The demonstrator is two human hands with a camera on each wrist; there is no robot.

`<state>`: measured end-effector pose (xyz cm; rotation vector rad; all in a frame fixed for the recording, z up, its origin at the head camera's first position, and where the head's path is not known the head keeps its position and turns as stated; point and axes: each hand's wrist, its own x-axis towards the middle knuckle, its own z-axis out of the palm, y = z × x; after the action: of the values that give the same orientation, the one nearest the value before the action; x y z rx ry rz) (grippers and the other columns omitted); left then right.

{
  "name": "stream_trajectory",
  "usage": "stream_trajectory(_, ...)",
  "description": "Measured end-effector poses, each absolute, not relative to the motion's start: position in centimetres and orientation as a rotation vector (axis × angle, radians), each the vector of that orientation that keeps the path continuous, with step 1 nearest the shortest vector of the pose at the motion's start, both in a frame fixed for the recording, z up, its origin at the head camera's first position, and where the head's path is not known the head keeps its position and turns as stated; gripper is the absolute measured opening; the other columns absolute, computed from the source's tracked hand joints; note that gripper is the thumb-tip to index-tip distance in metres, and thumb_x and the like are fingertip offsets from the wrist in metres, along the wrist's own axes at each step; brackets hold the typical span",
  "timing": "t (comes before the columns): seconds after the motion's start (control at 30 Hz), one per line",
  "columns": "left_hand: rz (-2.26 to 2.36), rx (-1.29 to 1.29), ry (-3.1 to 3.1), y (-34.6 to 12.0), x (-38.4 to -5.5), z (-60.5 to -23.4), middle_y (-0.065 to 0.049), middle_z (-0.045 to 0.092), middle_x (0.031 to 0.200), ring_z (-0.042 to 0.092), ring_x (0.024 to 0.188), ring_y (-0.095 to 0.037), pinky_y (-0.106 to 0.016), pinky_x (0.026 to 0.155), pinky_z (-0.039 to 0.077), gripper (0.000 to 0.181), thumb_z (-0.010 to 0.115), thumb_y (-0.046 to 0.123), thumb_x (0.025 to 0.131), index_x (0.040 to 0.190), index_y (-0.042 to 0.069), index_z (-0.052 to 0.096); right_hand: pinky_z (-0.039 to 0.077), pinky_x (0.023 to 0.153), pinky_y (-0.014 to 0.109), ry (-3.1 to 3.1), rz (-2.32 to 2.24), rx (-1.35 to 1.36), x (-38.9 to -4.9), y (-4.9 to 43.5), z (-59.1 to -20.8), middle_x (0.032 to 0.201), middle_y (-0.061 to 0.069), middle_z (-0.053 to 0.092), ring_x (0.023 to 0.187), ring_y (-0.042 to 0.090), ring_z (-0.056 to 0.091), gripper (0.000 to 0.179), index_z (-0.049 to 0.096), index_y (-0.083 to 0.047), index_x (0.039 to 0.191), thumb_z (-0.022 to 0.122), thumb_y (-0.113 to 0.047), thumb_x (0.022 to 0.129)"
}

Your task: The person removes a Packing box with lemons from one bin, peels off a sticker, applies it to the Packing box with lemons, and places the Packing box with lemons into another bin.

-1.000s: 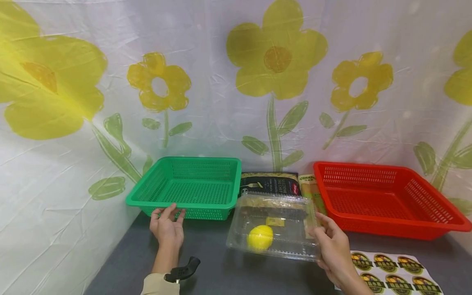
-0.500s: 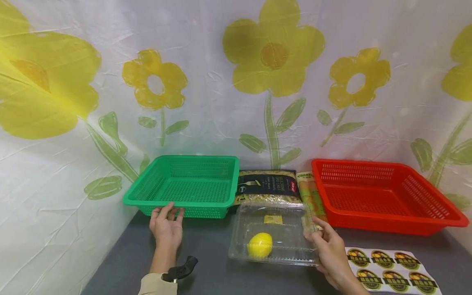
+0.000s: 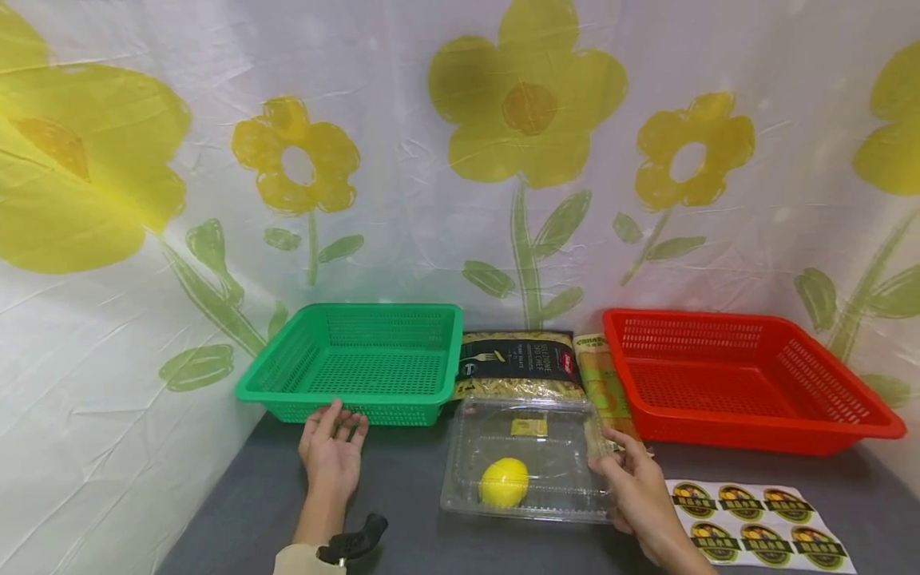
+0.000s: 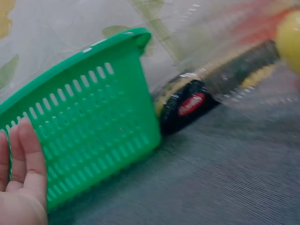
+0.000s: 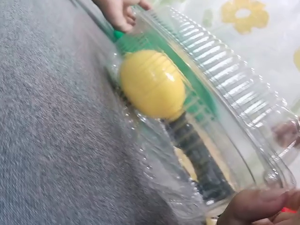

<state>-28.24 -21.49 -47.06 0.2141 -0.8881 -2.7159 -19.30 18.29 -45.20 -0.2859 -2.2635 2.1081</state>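
Observation:
My right hand [image 3: 642, 493] grips the right edge of a clear plastic clamshell box [image 3: 562, 477], its thumb showing on the edge in the right wrist view. Inside sits a yellow lemon [image 3: 504, 482], towards the box's front left; it also shows as a yellow ball [image 5: 152, 84] through the plastic in the right wrist view. Before the front wall of a green basket [image 3: 345, 397] is my left hand [image 3: 332, 457], palm up, with loosely bent fingers close to the rim. Whether those fingertips touch the basket I cannot tell.
A black pasta bag [image 3: 517, 363] lies behind the box, beside a yellow-green packet [image 3: 602, 375]. To the right stands a red basket [image 3: 755, 427]. A sheet of round stickers [image 3: 755, 519] lies at the table's front right. A flowered curtain [image 3: 402, 239] hangs behind.
The clear box has come down and slightly nearer me, uncovering more of the pasta bag. The lemon inside has shifted lower in view with it. My left hand has barely moved.

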Motion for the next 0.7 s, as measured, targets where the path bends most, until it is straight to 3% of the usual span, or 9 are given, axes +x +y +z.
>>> stream_trajectory(0.2,-2.693,0.04,-1.33,-19.5,-27.6,-47.9,-0.002,0.064,0.091,0.066,0.083,-0.018,-0.037,0.083,0.059,0.014,0.063,0.019,0.102,0.108,0.012,0.052,0.031,0.036,0.024,-2.392,1.901,-0.233,-19.1,19.0,-44.9,0.093,0.008,0.054,0.041,0.009,0.033,0.054,0.049,-0.015,0.146,0.069,-0.026,0.097)
stream_trajectory(0.4,-2.736,-0.012,-1.669,-17.3,-27.2,-48.1,-0.007,0.064,0.097,0.065,0.085,-0.023,-0.044,0.079,0.059,0.031,0.067,0.029,0.099,0.116,0.007,0.053,0.048,0.048,0.03,-2.553,1.51,-0.263,-18.9,20.4,-45.0,0.091,0.006,0.068,0.063,0.016,0.06,0.05,0.062,-0.01,0.133,0.063,-0.046,0.099)
stream_trajectory(0.53,-2.807,-0.034,-1.817,-16.3,-27.1,-48.1,-0.012,0.062,0.103,0.064,0.089,-0.028,-0.046,0.077,0.057,0.046,0.066,0.033,0.098,0.127,0.001,0.049,0.051,0.062,0.029,-2.592,1.3,-0.249,-18.7,22.0,-45.1,0.089,0.003,0.071,0.079,0.015,0.065,0.039,0.073,-0.009,0.116,0.065,-0.042,0.099)
stream_trajectory(0.6,-2.821,-0.077,-1.894,-15.9,-27.1,-48.1,-0.013,0.061,0.106,0.063,0.09,-0.028,-0.046,0.076,0.057,0.052,0.063,0.034,0.1,0.135,-0.001,0.044,0.05,0.07,0.027,-2.611,1.171,-0.222,-18.6,22.9,-45.2,0.087,0.001,0.072,0.079,0.013,0.064,0.031,0.076,-0.009,0.109,0.069,-0.037,0.097)
stream_trajectory(0.7,-2.829,-0.154,-1.988,-15.4,-27.1,-47.9,-0.012,0.06,0.107,0.062,0.089,-0.027,-0.043,0.075,0.056,0.059,0.057,0.034,0.103,0.144,-0.001,0.035,0.049,0.07,0.028,-2.642,1.029,-0.205,-18.4,24.4,-45.2,0.085,-0.002,0.071,0.077,0.012,0.061,0.023,0.077,-0.01,0.104,0.075,-0.03,0.092)
